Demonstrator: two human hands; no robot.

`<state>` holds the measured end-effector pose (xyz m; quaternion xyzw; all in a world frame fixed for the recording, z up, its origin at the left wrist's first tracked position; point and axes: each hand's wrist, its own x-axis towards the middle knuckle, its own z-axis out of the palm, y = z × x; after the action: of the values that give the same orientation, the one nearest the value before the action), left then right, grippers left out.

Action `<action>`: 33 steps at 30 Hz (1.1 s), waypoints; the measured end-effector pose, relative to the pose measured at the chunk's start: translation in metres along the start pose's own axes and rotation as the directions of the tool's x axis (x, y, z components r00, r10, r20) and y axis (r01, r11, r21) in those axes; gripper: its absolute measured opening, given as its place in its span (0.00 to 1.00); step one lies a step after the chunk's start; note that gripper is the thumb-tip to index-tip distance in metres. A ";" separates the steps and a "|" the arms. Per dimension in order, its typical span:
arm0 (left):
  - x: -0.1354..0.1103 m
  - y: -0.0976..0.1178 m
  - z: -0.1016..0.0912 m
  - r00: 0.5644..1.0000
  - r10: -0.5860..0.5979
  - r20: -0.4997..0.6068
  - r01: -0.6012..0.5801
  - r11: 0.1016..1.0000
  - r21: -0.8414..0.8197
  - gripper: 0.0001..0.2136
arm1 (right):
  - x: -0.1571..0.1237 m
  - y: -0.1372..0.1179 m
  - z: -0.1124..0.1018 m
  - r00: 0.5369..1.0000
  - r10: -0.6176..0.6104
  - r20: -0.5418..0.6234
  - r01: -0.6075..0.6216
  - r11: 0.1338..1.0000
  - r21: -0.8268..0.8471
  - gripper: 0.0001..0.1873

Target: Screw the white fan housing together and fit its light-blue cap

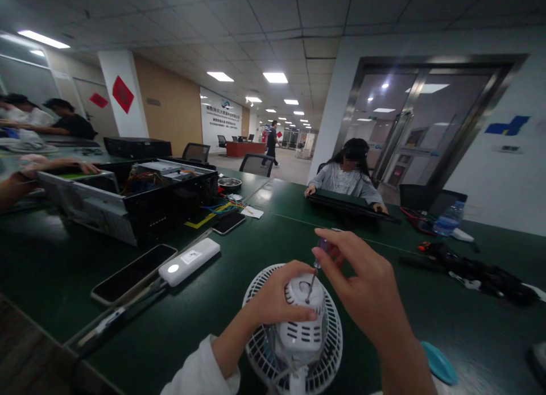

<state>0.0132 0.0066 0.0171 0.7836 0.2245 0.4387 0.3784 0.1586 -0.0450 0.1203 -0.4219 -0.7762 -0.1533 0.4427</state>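
A white electric fan [303,333] lies face down on the green table, its motor housing upward and its round grille spread beneath. My left hand [277,295] wraps around the top of the housing, thumb and fingers on either side. Between the thumb and fingertips of my right hand [360,275] is the purple handle of a small screwdriver [323,246]. Its thin shaft slants down to the left, and the tip meets a hole or screw in the top of the housing; which one I cannot make out.
Left of the fan lie a white power bank [190,261] and a black phone [134,274]. Behind them stands an open computer case [128,196], with another person's hand on it. Across the table a person [345,176] holds a black panel. A blue disc [439,362] lies at right.
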 end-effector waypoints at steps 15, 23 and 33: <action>0.001 0.002 0.001 1.000 0.023 -0.020 -0.023 1.000 -0.020 0.25 | -0.002 -0.001 -0.015 0.995 0.000 0.102 -0.006 0.998 0.060 0.12; 0.000 0.001 0.001 0.999 -0.010 -0.031 0.009 1.000 -0.023 0.26 | 0.001 -0.003 -0.010 1.000 -0.006 0.020 0.007 1.000 -0.005 0.10; 0.000 0.002 0.000 0.999 0.003 -0.034 -0.004 1.000 -0.025 0.26 | 0.000 -0.006 -0.007 1.000 -0.009 0.024 0.009 1.000 -0.027 0.12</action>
<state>0.0136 0.0053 0.0183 0.7716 0.2242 0.4554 0.3835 0.1576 -0.0534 0.1251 -0.4261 -0.7811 -0.1608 0.4272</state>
